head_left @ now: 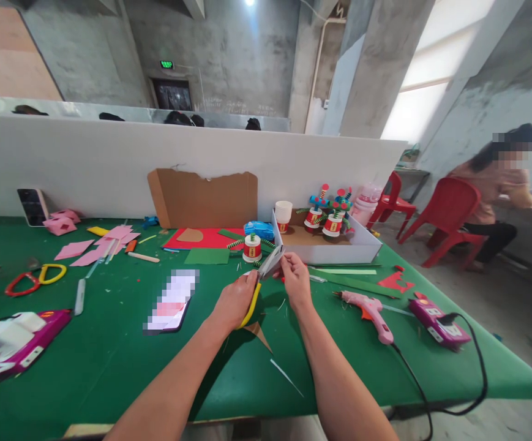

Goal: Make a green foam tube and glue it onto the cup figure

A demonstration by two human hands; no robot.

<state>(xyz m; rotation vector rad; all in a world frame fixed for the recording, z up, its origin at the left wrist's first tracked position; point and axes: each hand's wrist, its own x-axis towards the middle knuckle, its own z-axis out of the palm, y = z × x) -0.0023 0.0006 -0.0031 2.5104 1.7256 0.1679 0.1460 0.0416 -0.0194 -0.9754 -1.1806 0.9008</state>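
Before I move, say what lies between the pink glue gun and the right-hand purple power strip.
In the head view, a thin pale stick lies between the glue gun and the power strip.

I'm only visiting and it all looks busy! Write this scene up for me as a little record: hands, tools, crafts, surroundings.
Left hand: gripping yellow-handled scissors
Right hand: fingertips pinched close to the blades; what they hold is too small to tell
Worktop: green table
Other tool: pink glue gun, lying right of the hands
Crafts: decorated cups in an open white box; one red-and-white cup outside it
Phone: a phone lying left of the hands
Nearby: a person seated at far right
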